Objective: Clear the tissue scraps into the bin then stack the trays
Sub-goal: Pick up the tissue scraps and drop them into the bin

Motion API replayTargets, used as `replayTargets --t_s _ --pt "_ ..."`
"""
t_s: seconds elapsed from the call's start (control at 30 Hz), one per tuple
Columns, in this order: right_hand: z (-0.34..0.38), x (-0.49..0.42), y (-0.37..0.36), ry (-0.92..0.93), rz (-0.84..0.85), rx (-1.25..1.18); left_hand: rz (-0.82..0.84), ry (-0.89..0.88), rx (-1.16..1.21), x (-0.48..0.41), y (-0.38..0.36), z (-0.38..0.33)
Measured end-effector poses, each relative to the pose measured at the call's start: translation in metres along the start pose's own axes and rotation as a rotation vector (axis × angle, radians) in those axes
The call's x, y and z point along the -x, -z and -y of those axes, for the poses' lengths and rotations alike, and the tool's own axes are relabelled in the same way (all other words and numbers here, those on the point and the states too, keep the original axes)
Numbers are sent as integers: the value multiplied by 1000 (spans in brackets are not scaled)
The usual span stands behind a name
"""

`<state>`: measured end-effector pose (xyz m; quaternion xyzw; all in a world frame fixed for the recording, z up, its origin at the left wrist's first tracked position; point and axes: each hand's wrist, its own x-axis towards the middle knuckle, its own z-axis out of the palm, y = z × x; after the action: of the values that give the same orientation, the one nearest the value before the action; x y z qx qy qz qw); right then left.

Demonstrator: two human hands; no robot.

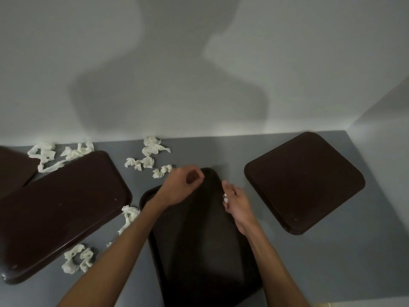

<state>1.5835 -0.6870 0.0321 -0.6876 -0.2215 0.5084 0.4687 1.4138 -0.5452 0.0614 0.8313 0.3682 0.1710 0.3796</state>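
Observation:
Dark brown trays lie on the grey table: a middle tray (pixel 199 247) in front of me, a left tray (pixel 59 209), a right tray (pixel 303 182), and part of another tray (pixel 13 167) at the far left edge. White tissue scraps are scattered behind the trays (pixel 152 147), (pixel 44 156), beside the left tray (pixel 130 214) and near its front corner (pixel 76 259). My left hand (pixel 183 185) hovers over the middle tray's far end, fingers curled with nothing visible in them. My right hand (pixel 236 202) pinches a small tissue scrap (pixel 225 199) at that tray's right rim.
A pale wall rises directly behind the grey table (pixel 365 251) and turns a corner at the right. The table's front edge shows at the bottom right. No bin is in view.

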Motion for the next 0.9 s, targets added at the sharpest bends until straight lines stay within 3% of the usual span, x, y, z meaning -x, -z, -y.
replayTargets --t_s 0.13,0.27,0.33,0.57,0.77,0.9 --pt "-5 2 0 63 -118 120 -102 101 -303 -26 24 70" --pt "-5 7 -3 89 -146 122 228 99 -750 -36 36 117" --pt "-6 12 -6 121 -161 176 336 30 -826 -36 38 130" --pt "-11 34 -22 143 -256 243 295 9 -734 -44 33 135" --pt "0 59 -40 32 -266 179 191 62 -450 -31 28 102" --pt "0 79 -45 20 -264 147 173 6 -287 -3 21 50"
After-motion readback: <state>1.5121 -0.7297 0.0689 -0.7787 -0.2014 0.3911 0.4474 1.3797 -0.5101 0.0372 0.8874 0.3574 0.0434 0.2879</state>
